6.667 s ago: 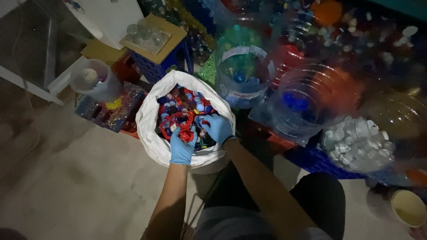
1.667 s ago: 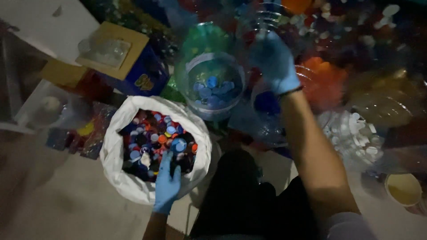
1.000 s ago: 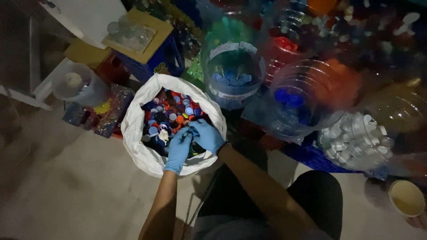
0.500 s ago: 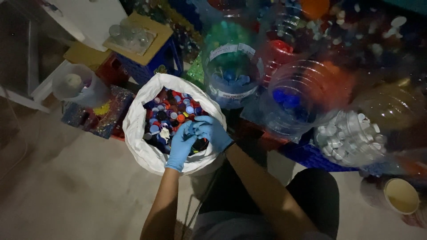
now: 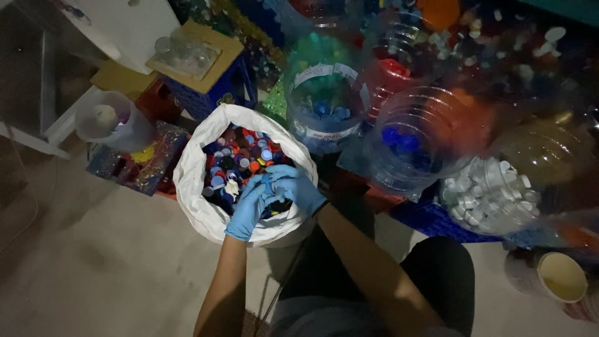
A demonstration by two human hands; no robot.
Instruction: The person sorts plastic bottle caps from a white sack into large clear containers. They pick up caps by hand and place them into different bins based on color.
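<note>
A white sack [image 5: 198, 203] stands on the floor in front of me, full of mixed coloured bottle caps [image 5: 240, 159]. Both my hands wear blue gloves and reach into its right side. My left hand [image 5: 248, 208] has its fingers bent down into the caps. My right hand [image 5: 296, 186] lies next to it, fingers curled over the caps and touching the left glove. What either hand grips is hidden among the caps and fingers.
Big clear plastic jars stand behind the sack: one with blue caps [image 5: 324, 106], one with a few dark blue caps [image 5: 415, 140], one with white caps [image 5: 486, 196]. A clear tub [image 5: 112, 122] sits at left, a cup [image 5: 561, 278] at right. My dark-clothed knee [image 5: 437, 274] is below.
My right hand came back from the jars into the sack beside the left hand about a second ago. Since then both hands have shifted only slightly among the caps.
</note>
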